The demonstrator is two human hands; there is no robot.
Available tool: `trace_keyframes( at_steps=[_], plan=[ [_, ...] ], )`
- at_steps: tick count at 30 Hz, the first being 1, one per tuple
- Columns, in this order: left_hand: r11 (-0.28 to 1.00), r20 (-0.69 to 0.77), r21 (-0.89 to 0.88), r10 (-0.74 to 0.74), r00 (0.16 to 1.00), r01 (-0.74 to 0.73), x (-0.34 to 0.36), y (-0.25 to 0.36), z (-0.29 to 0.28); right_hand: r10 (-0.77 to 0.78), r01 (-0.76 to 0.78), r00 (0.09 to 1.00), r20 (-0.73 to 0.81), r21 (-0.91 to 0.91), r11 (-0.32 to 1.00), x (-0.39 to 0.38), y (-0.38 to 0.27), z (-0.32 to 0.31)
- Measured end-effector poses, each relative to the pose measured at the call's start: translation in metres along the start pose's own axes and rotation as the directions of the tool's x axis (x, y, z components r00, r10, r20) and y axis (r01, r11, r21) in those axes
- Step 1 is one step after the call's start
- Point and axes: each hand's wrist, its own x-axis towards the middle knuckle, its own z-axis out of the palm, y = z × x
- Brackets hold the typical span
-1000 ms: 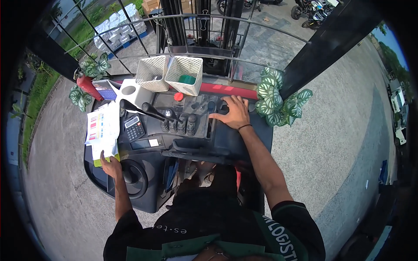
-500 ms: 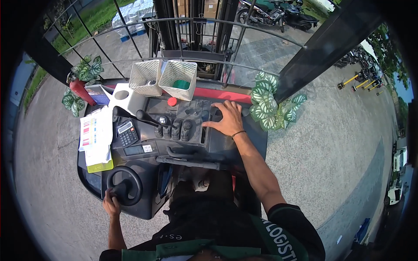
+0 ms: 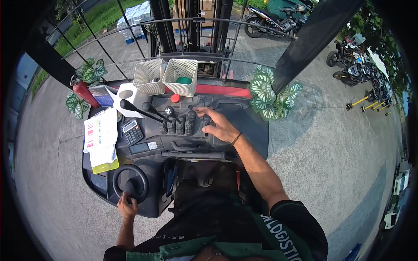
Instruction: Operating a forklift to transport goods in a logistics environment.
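Observation:
My left hand (image 3: 127, 207) is closed around the knob (image 3: 130, 189) of the black steering wheel (image 3: 145, 182), at the wheel's near side. Over the console (image 3: 244, 135) my right hand (image 3: 220, 126) reaches in with thumb and fingers apart, holding nothing. Its fingertips are beside the rightmost black lever (image 3: 191, 115); whether they touch it I cannot tell. More levers stand left of that one, two of them long and tilted left (image 3: 135, 108). A red button (image 3: 175, 98) sits just behind the row.
Loose papers (image 3: 100, 132), a calculator (image 3: 132, 132), a white box (image 3: 129, 99) and two white baskets (image 3: 180, 77) crowd the console. Potted plants (image 3: 266, 93) flank it. Beyond the bars (image 3: 130, 35) rise the mast (image 3: 187, 30) and cartons. Parked motorcycles (image 3: 272, 24) stand ahead right.
My right hand has moved left, from the console's right part to the levers. My left hand has come round from the wheel's left side to its near side. The surroundings have shifted in view.

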Motion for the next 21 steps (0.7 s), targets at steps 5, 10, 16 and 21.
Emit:
trace_keyframes(
  at_steps=[5, 10, 16, 21],
  plan=[
    [0.991, -0.059, -0.002, -0.131, 0.990, 0.131, 0.024, 0.001, -0.018, 0.097, -0.102, 0.988, -0.119, -0.034, 0.994, -0.013, -0.036, 0.045],
    [0.973, -0.355, 0.046, -0.197, 0.914, 0.228, 0.048, -0.045, -0.016, 0.135, -0.151, 0.986, -0.103, -0.166, 0.975, -0.006, -0.045, 0.070],
    [0.943, -0.431, 0.055, -0.275, 0.860, 0.329, 0.078, -0.063, -0.008, 0.126, -0.206, 0.957, -0.262, -0.303, 0.930, 0.006, -0.044, 0.083],
    [0.906, -0.444, -0.200, -0.423, 0.790, 0.373, 0.150, -0.054, 0.015, 0.314, -0.393, 0.880, -0.356, -0.176, 0.902, 0.050, -0.028, 0.074]
  ],
)
